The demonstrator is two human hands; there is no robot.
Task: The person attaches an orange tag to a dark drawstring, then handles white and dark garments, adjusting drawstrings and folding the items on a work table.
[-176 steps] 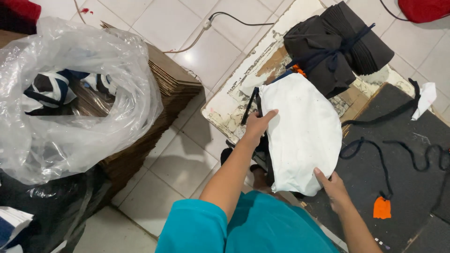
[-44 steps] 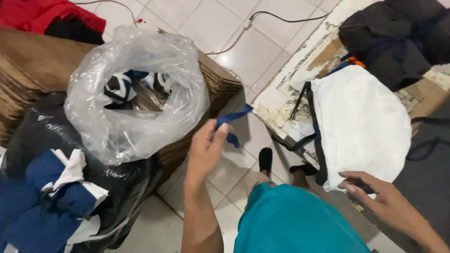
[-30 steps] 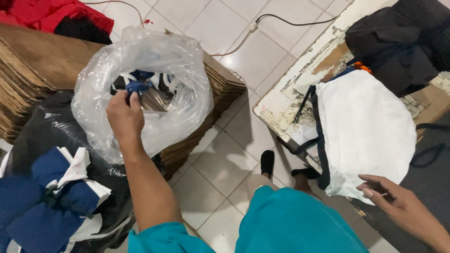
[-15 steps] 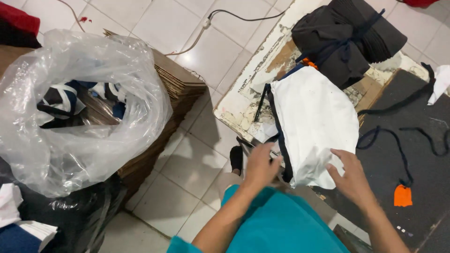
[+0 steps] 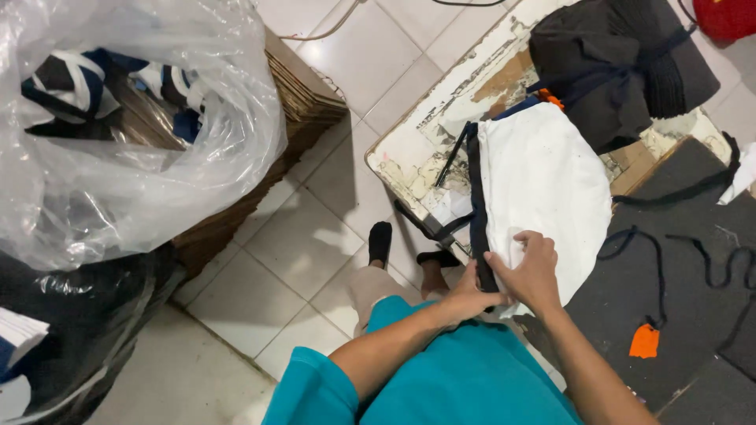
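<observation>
At nine o'clock a clear plastic bag (image 5: pixel 142 134) bulges with navy and white cloth pieces, resting on a stack of flattened cardboard (image 5: pixel 303 86). Below it, at seven o'clock, sits a black plastic bag (image 5: pixel 71 330). Near the centre, the left hand (image 5: pixel 466 297) pinches the dark trim at the lower edge of the white fabric piece (image 5: pixel 551 181), fingers closed on it. Just beside it, touching, the right hand (image 5: pixel 534 271) presses down on the white fabric's lower end, fingers curled over the cloth. The fabric lies on a worn table (image 5: pixel 417 149) with peeling paint, towards one o'clock. Above it rests a bundle of black cloth (image 5: pixel 606 63). At four o'clock an orange tag (image 5: pixel 644 341) lies on a dark mat (image 5: pixel 685 315).
</observation>
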